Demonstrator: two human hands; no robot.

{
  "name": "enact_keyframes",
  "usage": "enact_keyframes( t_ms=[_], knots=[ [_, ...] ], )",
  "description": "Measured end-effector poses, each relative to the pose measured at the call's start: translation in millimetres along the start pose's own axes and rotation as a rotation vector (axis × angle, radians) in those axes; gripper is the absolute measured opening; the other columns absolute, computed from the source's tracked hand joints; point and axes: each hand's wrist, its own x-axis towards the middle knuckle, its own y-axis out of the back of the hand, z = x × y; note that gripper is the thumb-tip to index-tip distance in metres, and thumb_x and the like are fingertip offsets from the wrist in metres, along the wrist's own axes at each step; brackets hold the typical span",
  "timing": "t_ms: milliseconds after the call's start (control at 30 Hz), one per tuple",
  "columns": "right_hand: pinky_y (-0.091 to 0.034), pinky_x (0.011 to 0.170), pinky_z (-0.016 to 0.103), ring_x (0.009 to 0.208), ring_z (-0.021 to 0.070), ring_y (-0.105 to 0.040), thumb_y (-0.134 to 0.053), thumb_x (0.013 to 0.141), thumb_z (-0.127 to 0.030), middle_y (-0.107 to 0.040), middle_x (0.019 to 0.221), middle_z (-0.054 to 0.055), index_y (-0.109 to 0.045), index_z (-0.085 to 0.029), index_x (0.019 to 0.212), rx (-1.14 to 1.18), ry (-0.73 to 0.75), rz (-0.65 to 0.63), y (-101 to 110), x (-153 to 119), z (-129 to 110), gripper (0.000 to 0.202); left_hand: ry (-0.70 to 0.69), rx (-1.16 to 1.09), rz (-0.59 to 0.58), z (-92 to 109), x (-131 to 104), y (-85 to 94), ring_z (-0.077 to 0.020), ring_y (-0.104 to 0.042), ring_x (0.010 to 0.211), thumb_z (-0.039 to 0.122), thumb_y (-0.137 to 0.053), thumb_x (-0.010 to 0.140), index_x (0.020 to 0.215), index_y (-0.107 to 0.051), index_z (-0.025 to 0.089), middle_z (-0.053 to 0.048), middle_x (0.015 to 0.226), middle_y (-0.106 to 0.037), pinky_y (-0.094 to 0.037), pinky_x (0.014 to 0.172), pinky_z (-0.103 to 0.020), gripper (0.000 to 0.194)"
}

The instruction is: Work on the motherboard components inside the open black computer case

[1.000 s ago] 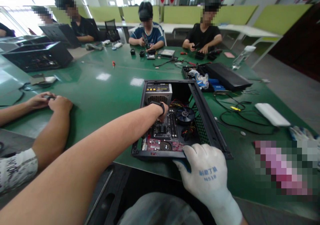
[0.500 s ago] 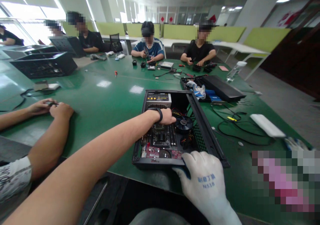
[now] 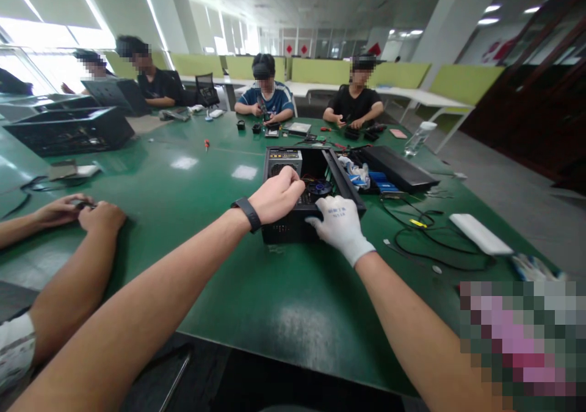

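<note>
A black open computer case (image 3: 289,230) lies on the green table (image 3: 284,302). My bare left hand (image 3: 278,193), with a dark band at the wrist, is over the case's near left part with its fingers curled closed. Whatever those fingers may hold is hidden. My right hand (image 3: 337,221), in a white glove, is wrapped over the near edge of the case and grips it. Inside the case I see a power supply (image 3: 287,163) at the far left and a dark round fan (image 3: 319,187); my hands hide much of the rest.
Right of the case are another opened black case (image 3: 398,169) with gloves on it, black cables (image 3: 407,241), a white box (image 3: 480,234) and a bottle (image 3: 420,138). A co-worker's hands (image 3: 101,216) rest at left. Across the table, people handle parts; a screwdriver (image 3: 207,146) lies mid-table.
The case has moved away from me across the table, with my right hand on its near edge. My left hand has shifted left and nearer the case's near side. The view has tilted slightly.
</note>
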Motion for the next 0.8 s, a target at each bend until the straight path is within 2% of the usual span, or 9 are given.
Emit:
enact_keyframes(
  t_ms=[167, 367, 533, 800],
  knots=[
    [-0.038, 0.087, 0.039, 0.101, 0.0246, -0.055, -0.049, 0.089, -0.06, -0.062, 0.107, 0.012, -0.06, -0.016, 0.109, -0.019, -0.002, -0.031, -17.0, 62.3, 12.1, 0.049, 0.045, -0.033, 0.016, -6.8, -4.4, -2.0, -0.0183, -0.055, 0.077, 0.033, -0.037, 0.092, 0.096, -0.051, 0.019, -0.003, 0.083, -0.062, -0.042, 0.072, -0.031, 0.02],
    [-0.045, 0.095, 0.046, 0.109, 0.0221, -0.057, -0.054, 0.091, -0.051, -0.059, 0.122, 0.009, -0.058, -0.017, 0.12, -0.046, -0.013, -0.064, -31.7, 111.0, 20.1, 0.045, 0.036, -0.081, 0.019, -21.5, -0.3, -9.2, -0.0175, -0.054, 0.076, 0.03, -0.037, 0.091, 0.094, -0.049, 0.02, -0.002, 0.08, -0.06, -0.042, 0.072, -0.03, 0.017],
    [-0.048, 0.093, 0.045, 0.108, 0.0215, -0.058, -0.056, 0.091, -0.047, -0.059, 0.122, 0.009, -0.058, -0.017, 0.121, -0.053, 0.003, -0.058, -37.0, 129.9, 25.3, 0.042, 0.038, -0.101, 0.022, -29.2, 4.2, -11.3, -0.0168, -0.052, 0.074, 0.031, -0.036, 0.091, 0.092, -0.048, 0.02, -0.001, 0.078, -0.059, -0.04, 0.07, -0.03, 0.016],
    [-0.045, 0.095, 0.047, 0.111, 0.0228, -0.056, -0.055, 0.091, -0.05, -0.058, 0.123, 0.009, -0.057, -0.017, 0.122, -0.035, 0.012, -0.066, -41.4, 131.8, 29.0, 0.045, 0.05, -0.106, 0.018, -36.8, 13.9, -15.7, -0.0164, -0.052, 0.073, 0.032, -0.035, 0.092, 0.091, -0.047, 0.02, 0.0, 0.078, -0.057, -0.04, 0.068, -0.03, 0.017]
  ],
)
